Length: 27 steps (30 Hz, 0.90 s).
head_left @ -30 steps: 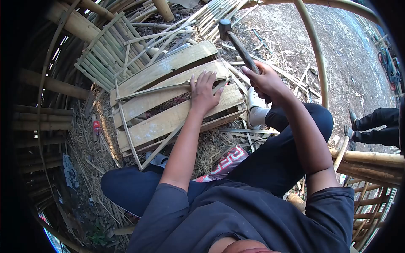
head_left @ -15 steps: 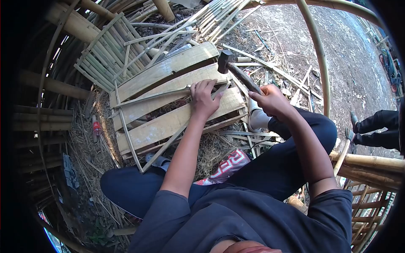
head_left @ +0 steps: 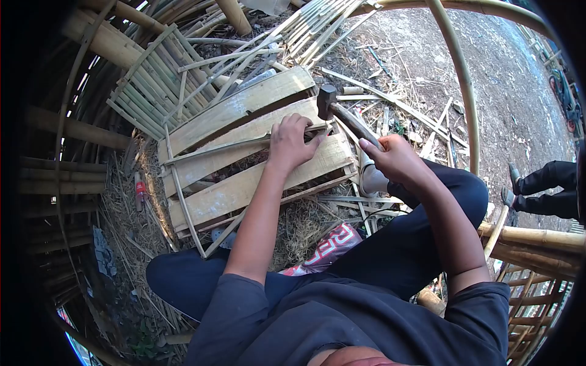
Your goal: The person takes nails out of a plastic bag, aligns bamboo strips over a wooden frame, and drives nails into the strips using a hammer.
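Straw-strewn ground (head_left: 302, 222) surrounds a slatted platform (head_left: 213, 194) left of centre, where the left hand (head_left: 291, 145) curls over a bamboo strip (head_left: 213, 150), whether pinching I cannot tell; right of centre, the right hand (head_left: 397, 160) clasps a hammer (head_left: 354, 123)

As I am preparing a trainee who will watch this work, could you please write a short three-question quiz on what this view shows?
1. Short answer: Which hand grips the hammer?
2. True or false: The left hand is down on the ground, away from the slatted wooden platform.
3. Multiple choice: At which edge of the picture do another person's legs show?
A) left
B) right
C) top

Key:
1. The right hand.
2. False: it is over the platform, at a thin strip lying across the slats.
3. B
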Motion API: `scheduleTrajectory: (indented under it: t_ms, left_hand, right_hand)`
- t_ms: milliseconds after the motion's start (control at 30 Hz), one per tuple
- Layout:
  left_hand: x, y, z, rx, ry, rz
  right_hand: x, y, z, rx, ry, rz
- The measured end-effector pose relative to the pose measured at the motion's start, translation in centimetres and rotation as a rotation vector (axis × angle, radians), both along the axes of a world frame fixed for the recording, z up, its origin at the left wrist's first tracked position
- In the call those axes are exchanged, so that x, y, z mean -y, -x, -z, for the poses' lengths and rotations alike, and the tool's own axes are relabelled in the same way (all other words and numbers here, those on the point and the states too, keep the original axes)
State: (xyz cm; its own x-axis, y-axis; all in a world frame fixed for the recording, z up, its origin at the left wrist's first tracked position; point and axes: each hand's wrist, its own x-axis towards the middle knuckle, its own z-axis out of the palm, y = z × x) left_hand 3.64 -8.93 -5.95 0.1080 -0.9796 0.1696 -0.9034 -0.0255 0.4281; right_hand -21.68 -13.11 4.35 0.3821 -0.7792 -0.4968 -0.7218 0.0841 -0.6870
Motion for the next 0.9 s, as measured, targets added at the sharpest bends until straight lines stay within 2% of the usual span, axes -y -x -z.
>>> scheduleTrajectory:
  t_ms: [100,200,300,333,433,467,567,767,833,900]
  left_hand:
    - [-0.7,0.9,2.0,0.006,0.126,-0.052]
    - [-0.8,0.8,2.1,-0.099,0.082,-0.060]
    - [-0.2,1.0,4.4,0.281,0.274,-0.265]
    - [-0.5,1.3,4.4,0.248,0.117,-0.272]
    - [-0.1,1.3,4.5,0.197,0.101,-0.253]
    - [-0.1,1.4,4.5,0.189,0.110,-0.256]
    - [-0.1,1.6,4.5,0.203,0.131,-0.264]
    - [0.0,1.6,4.9,0.211,0.144,-0.262]
    - [-0.2,1.9,5.0,0.219,0.142,-0.272]
    - [-0.1,1.8,5.0,0.221,0.139,-0.271]
  right_hand:
    - [0.0,-0.2,0.0,0.011,-0.025,0.013]
    - [0.1,-0.3,0.3,0.059,-0.042,0.030]
    - [0.1,-0.2,0.3,0.129,-0.004,0.052]
    - [0.1,-0.3,0.3,0.156,0.014,0.060]
    - [0.0,-0.3,0.6,0.008,0.014,0.005]
    - [0.0,-0.1,1.0,-0.104,0.168,-0.092]
    - [0.6,-0.5,-0.5,-0.107,0.019,-0.035]
    - [-0.3,-1.0,-0.4,-0.037,0.218,-0.003]
    - [-0.8,-0.7,-0.1,-0.109,0.110,-0.031]
    - [-0.1,-0.3,0.0,0.007,0.010,0.022]
